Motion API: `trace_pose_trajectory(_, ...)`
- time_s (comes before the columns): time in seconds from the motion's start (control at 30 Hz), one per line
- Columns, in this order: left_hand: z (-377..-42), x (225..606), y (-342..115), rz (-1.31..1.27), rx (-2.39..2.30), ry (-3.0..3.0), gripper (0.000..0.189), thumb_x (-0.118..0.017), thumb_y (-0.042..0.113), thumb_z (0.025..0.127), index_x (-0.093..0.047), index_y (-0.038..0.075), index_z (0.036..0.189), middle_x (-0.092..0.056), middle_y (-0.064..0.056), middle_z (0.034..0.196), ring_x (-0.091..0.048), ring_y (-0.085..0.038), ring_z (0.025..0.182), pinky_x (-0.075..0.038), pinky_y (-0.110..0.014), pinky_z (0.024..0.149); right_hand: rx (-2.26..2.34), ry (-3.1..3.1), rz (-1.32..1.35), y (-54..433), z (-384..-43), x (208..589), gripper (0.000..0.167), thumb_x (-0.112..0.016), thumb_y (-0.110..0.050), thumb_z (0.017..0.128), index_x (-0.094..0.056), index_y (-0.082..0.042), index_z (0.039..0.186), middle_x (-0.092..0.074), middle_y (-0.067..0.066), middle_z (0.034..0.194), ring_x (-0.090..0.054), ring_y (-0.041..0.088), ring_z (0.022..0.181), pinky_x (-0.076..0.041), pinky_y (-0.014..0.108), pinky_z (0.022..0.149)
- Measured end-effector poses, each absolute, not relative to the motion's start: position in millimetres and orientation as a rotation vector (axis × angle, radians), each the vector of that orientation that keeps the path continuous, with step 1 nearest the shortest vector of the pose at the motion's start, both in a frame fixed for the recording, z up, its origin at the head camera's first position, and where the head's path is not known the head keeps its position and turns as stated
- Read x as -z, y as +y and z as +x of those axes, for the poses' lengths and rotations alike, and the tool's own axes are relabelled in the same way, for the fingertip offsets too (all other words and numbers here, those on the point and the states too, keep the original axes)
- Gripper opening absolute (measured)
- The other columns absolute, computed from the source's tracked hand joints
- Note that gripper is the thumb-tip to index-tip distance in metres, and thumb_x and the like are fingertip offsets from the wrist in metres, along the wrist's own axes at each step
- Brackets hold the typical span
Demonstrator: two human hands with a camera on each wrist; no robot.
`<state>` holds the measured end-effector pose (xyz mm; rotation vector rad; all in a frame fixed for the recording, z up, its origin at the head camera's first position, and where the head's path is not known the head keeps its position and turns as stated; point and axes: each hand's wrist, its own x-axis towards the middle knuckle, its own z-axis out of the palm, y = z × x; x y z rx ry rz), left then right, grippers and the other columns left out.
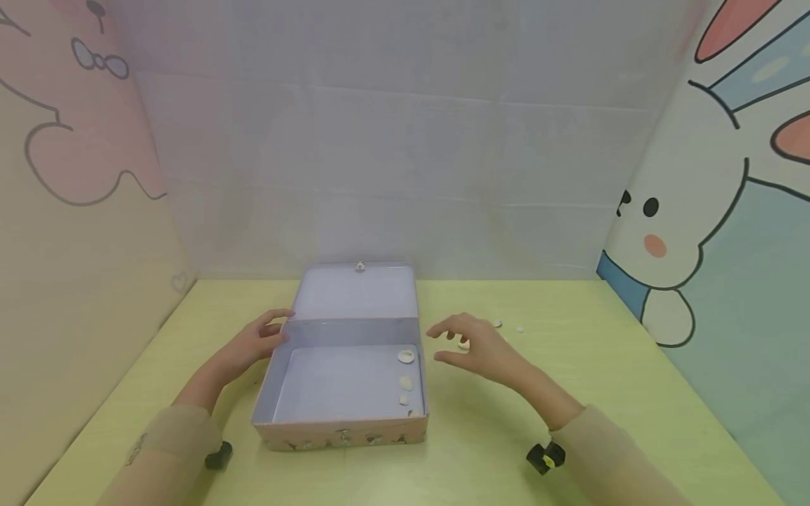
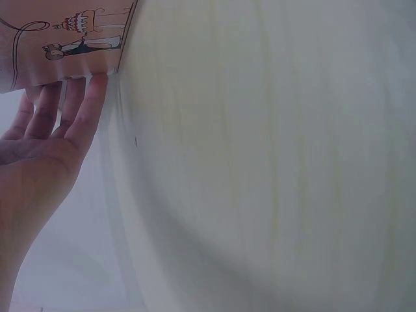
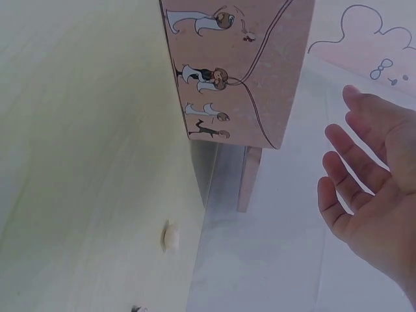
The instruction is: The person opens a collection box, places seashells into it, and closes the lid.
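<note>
I'm touching the left side of the open, rectangular, pink-sided box with a lilac inside (image 1: 342, 385) with my left hand (image 1: 254, 342), that grip reaching out, fingers slightly spread; my right hand (image 1: 477, 349) is hovering just right of the box, its grip loosely curved, pinching nothing; small whitish shell-like pieces (image 1: 406, 356) are lying along the box's right side, loose pieces (image 1: 464, 345) on the pale yellow-green surface (image 1: 493, 450) farther right; I'm seemingly between placements, the next move calling for a light pinch; cartoon figures (image 3: 221, 79) are decorating the box; I'm finding no readable writing.
</note>
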<state>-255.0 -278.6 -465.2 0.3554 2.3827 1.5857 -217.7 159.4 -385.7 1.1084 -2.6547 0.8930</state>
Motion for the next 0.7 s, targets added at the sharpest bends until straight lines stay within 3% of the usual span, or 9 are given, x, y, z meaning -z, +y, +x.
trace_pose_trajectory(0.43,-256,467,-279,0.374,-1.585,2.387,0.059,-0.055,0.030,0.096,-0.027,0.012,0.145,-0.034,-0.028,0.145,-0.042,-0.042,0.127,-0.039,-0.055,0.100,-0.849,-2.634,1.028,200,-219,377,0.038,-0.076,-0.018,0.080,-0.064,-0.013,0.116,-0.067,0.000,0.108,-0.056,0.013,0.089,-0.052,0.038,0.072)
trace_pose_trajectory(0.7,-255,465,-278,0.380,-1.590,2.383,0.059,-0.055,0.029,0.096,-0.026,0.012,0.145,-0.034,-0.029,0.145,-0.044,-0.042,0.126,-0.039,-0.055,0.100,-0.794,-2.596,0.992,230,-226,389,0.040,-0.077,-0.011,0.078,-0.063,-0.011,0.115,-0.067,0.005,0.103,-0.057,0.014,0.085,-0.051,0.031,0.068)
